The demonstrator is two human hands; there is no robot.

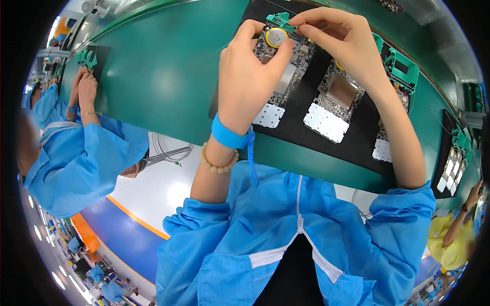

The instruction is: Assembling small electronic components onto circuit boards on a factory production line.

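Note:
My left hand (248,76) rests on a circuit board (284,81) lying on a black tray (293,133), its thumb and fingers pressing beside a round coin cell (275,37) with a yellow rim near the board's far end. My right hand (334,33) pinches a small green plastic piece (279,21) at the board's top edge, just above the cell. A second board (337,99) with a metal shield lies to the right on the same tray. A third board (384,148) is partly hidden behind my right forearm.
The tray sits on a green conveyor belt (163,66). Green plastic fixtures (403,69) stand at the tray's far right. A person in a blue coat (76,148) works at the left, hands on another tray (89,58). Another person in yellow (457,239) stands right.

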